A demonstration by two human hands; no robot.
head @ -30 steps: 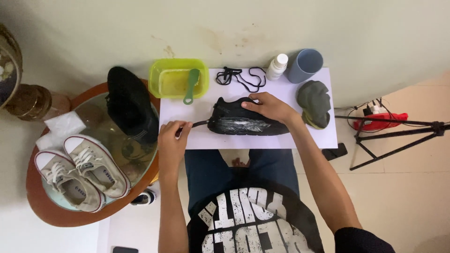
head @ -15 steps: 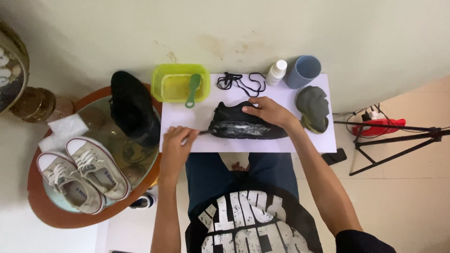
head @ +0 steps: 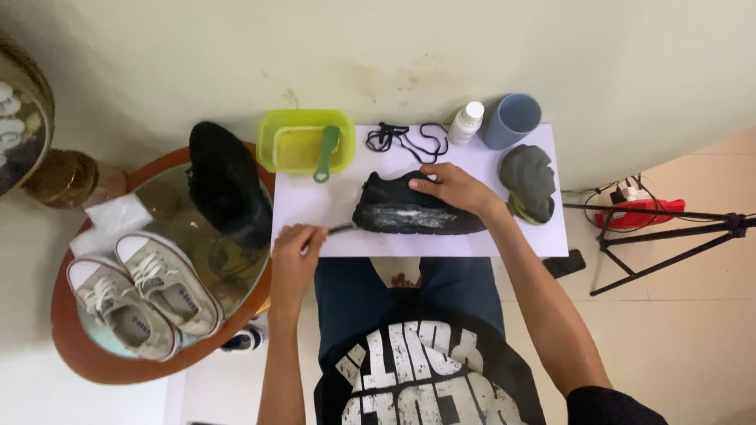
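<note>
A person seated at a small white table (head: pixel 551 236) looks down at their own lap, dark trousers and a black shirt with white lettering. Nearest, the left hand (head: pixel 295 250) has its fingers curled together around the handle of a thin brush (head: pixel 340 229), whose tip now meets the toe end of a black shoe (head: pixel 413 211); over the past second this hand has slid a little lower and leftward along the table's front edge while the brush stayed at the toe. The right hand (head: pixel 450 187) lies on top of the shoe with fingers spread, pressing it down, much as before. The shoe lies on its side at the middle of the table, its sole edge showing whitish foam, so scrubbing appears to be under way. Beyond it lie loose black laces (head: pixel 402 138), a green basin (head: pixel 305 142) with a green-handled brush (head: pixel 325 153), a small white bottle (head: pixel 466 123), a blue cup (head: pixel 510 120) and a dark cloth (head: pixel 529 179). To the left, a round side table (head: pixel 87 358) holds a second black shoe (head: pixel 228 185) and a pair of white sneakers (head: pixel 142 291).
</note>
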